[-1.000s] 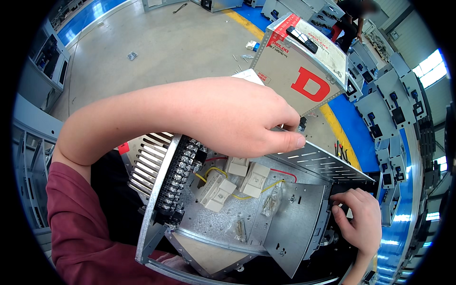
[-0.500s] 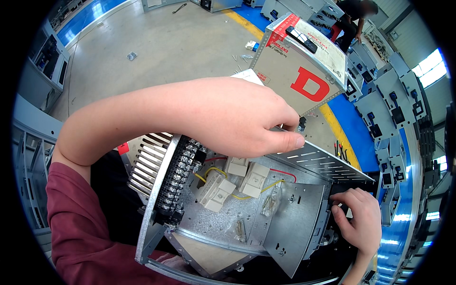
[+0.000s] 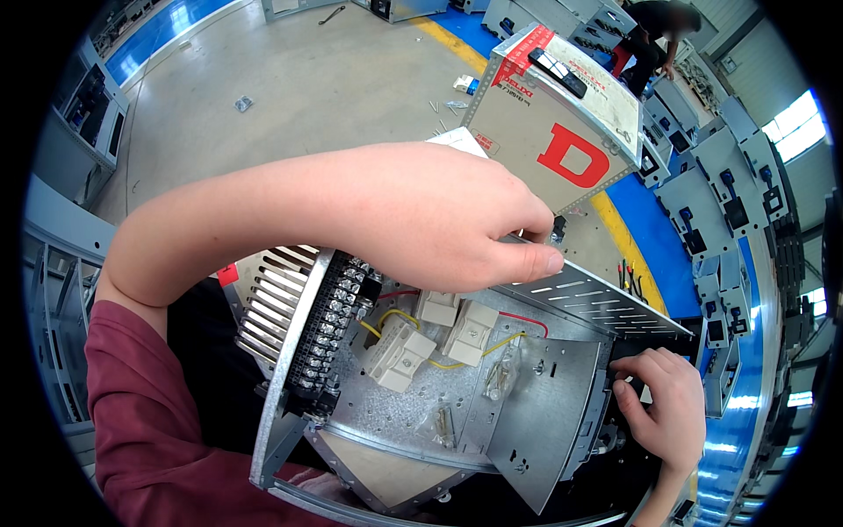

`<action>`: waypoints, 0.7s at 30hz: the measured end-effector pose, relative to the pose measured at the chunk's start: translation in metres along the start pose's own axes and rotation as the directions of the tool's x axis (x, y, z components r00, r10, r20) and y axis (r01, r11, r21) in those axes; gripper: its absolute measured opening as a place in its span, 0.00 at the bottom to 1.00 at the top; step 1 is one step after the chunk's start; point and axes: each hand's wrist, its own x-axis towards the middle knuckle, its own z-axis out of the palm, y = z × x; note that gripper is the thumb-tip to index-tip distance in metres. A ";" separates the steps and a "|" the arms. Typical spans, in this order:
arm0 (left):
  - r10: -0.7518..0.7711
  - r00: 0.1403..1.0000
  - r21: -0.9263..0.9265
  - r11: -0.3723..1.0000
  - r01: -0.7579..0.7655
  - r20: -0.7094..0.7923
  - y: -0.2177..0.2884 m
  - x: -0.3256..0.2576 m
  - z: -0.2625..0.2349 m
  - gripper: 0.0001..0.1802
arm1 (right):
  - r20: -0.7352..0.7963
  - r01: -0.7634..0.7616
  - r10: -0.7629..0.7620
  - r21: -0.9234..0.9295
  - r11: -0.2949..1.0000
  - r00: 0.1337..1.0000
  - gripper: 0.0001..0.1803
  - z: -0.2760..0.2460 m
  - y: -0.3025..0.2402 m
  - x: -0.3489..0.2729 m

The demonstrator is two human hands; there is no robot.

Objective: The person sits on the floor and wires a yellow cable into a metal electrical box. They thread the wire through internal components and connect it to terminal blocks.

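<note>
An open metal electrical enclosure (image 3: 360,430) lies across my lap. My left hand (image 3: 448,220) reaches over it, thumb and fingers closed at the upper edge of its slotted side panel (image 3: 606,303). At the right end my right hand (image 3: 663,404) rests with curled fingers beside dark parts; whatever is in its fingertips is hidden. Inside are cream ceramic fuse holders (image 3: 399,356) with red and yellow wires, a black terminal block (image 3: 320,342) with silver screws, and a bare metal plate (image 3: 540,413). Small clear bags of screws (image 3: 500,378) lie on the enclosure's floor.
Beyond the enclosure stands a large carton (image 3: 544,123) with a black phone (image 3: 558,72) on top. Pliers (image 3: 630,277) stand behind the slotted panel. Metal housings (image 3: 720,193) line the right side. Another person (image 3: 654,39) bends over work at the back.
My hands and the enclosure keep their places. Only the person at the back has shifted slightly.
</note>
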 end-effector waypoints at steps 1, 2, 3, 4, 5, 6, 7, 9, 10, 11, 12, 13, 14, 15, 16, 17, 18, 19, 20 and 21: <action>-0.007 1.000 -0.003 1.000 0.007 0.003 0.000 0.000 0.000 0.29 | -0.001 0.000 0.000 0.001 1.000 1.000 0.09 0.000 0.000 0.000; -0.009 1.000 -0.002 1.000 0.009 0.004 0.000 0.000 0.000 0.29 | -0.002 0.001 -0.001 0.002 1.000 1.000 0.09 0.000 0.000 0.000; -0.010 1.000 -0.001 1.000 0.010 0.004 0.000 0.000 0.000 0.29 | -0.003 0.001 -0.001 0.003 1.000 1.000 0.09 0.000 0.000 0.000; -0.011 1.000 0.000 1.000 0.011 0.005 0.001 0.000 0.000 0.29 | -0.004 0.002 -0.002 0.002 1.000 1.000 0.09 0.000 0.000 0.000; -0.005 1.000 0.001 1.000 0.005 0.001 0.001 0.000 0.000 0.29 | -0.004 0.002 -0.002 0.001 1.000 1.000 0.09 0.000 0.000 0.000; 0.002 1.000 0.003 1.000 -0.002 -0.002 0.000 0.000 0.000 0.29 | -0.005 0.002 -0.002 0.000 1.000 1.000 0.09 0.000 -0.001 0.000; 0.008 1.000 0.022 1.000 -0.008 -0.008 0.000 0.000 0.000 0.29 | -0.003 0.001 -0.001 -0.001 1.000 1.000 0.09 0.000 -0.001 0.000; 0.009 1.000 0.003 1.000 -0.009 -0.007 0.000 0.000 0.000 0.29 | 0.004 -0.006 0.006 -0.004 1.000 1.000 0.09 0.000 -0.001 0.000; 0.012 1.000 0.019 1.000 -0.011 -0.012 0.000 0.000 0.000 0.29 | 0.000 -0.003 0.003 -0.004 1.000 1.000 0.09 0.000 -0.001 0.000; 0.010 1.000 0.003 1.000 -0.010 -0.008 0.000 0.000 0.000 0.29 | 0.000 -0.004 0.004 -0.005 1.000 1.000 0.09 0.000 -0.001 0.000; 0.011 1.000 0.004 1.000 -0.011 -0.009 0.000 0.000 0.000 0.29 | -0.001 -0.005 0.005 -0.007 1.000 1.000 0.09 0.000 0.000 0.000; 0.012 1.000 0.006 1.000 -0.012 -0.009 0.000 0.000 0.000 0.29 | -0.001 -0.003 0.003 -0.007 1.000 1.000 0.09 0.000 0.000 0.000; 0.013 1.000 0.005 1.000 -0.013 -0.011 0.000 0.000 0.000 0.28 | -0.001 -0.002 0.002 -0.008 1.000 1.000 0.09 0.000 0.000 0.000; 0.015 1.000 0.005 1.000 -0.015 -0.013 0.000 0.000 0.001 0.28 | -0.001 0.000 0.000 -0.008 1.000 1.000 0.09 0.000 0.000 -0.001; 0.016 1.000 0.021 1.000 -0.016 -0.016 0.000 0.000 0.001 0.28 | -0.001 0.001 -0.001 -0.010 1.000 1.000 0.09 0.000 0.000 -0.001; 0.014 1.000 0.002 1.000 -0.013 -0.013 0.000 0.000 0.001 0.28 | -0.001 0.002 -0.002 -0.012 1.000 1.000 0.09 0.000 0.000 0.000; 0.011 1.000 -0.001 1.000 -0.011 -0.013 0.000 -0.001 0.000 0.28 | -0.001 0.004 -0.004 -0.014 1.000 1.000 0.10 0.001 0.000 0.000; 0.012 1.000 0.010 1.000 -0.012 -0.017 0.000 -0.001 0.000 0.28 | 0.001 0.002 -0.002 -0.014 1.000 1.000 0.10 0.001 0.000 0.000; 0.010 1.000 -0.002 1.000 -0.010 -0.014 0.000 -0.001 0.000 0.28 | 0.003 0.001 -0.001 -0.015 1.000 1.000 0.10 0.000 0.000 -0.001; 0.013 1.000 -0.001 1.000 -0.013 -0.016 0.000 -0.001 0.000 0.28 | 0.004 0.001 0.000 -0.015 1.000 1.000 0.10 0.000 0.000 -0.001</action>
